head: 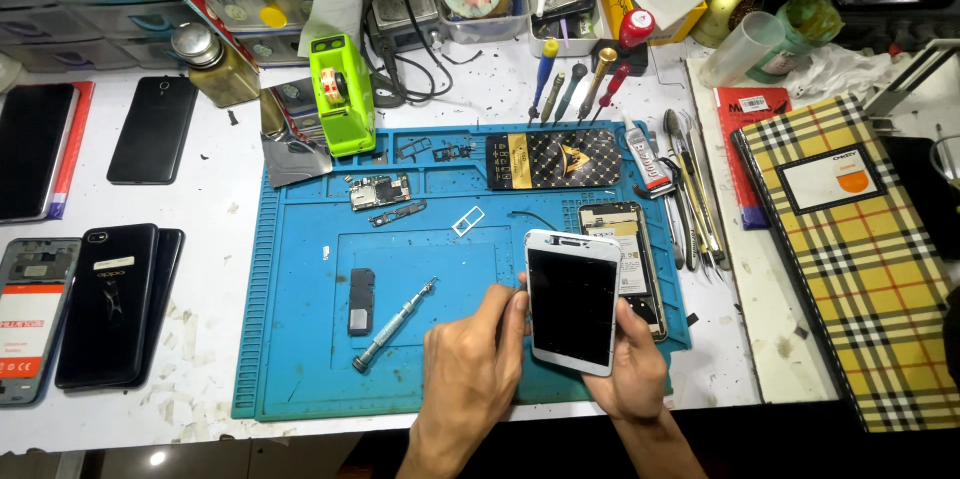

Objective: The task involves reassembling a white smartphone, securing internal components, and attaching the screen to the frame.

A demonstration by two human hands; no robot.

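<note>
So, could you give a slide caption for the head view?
Both hands, left and right, hold a white smartphone over a blue repair mat.

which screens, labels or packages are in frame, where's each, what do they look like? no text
White-framed phone: dark screen, held by left hand and right hand over the blue mat.
Black-and-gold package: flat rectangle, top of mat.
Open phone body: white label inside, behind the held phone.
Black phones: stacked, left of mat, white sticker on top.
Black phone: dark screen, upper left.
Plaid yellow book: white label, far right.
</note>
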